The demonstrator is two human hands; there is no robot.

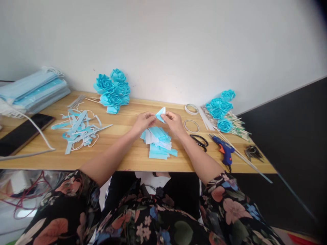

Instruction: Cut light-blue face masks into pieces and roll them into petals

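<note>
Between my two hands, above the middle of the table, is a small piece of blue-and-white mask fabric (160,114) folded to a pointed shape. My left hand (145,121) pinches its left corner with closed fingers. On the other side my right hand (174,121) grips the piece between thumb and fingers. Just below both hands lies a loose pile of cut blue and white fabric pieces (159,144). Black-handled scissors (199,141) rest near my right forearm, their blades partly hidden.
Trimmed strips and ear loops (79,129) lie at left, beside a phone (28,131) and stacked face masks (35,90). Blue fabric flowers (113,90) stand at the wall; more flowers (219,107) lie right. A blue glue gun (224,149) and tape rolls (191,109) are at right.
</note>
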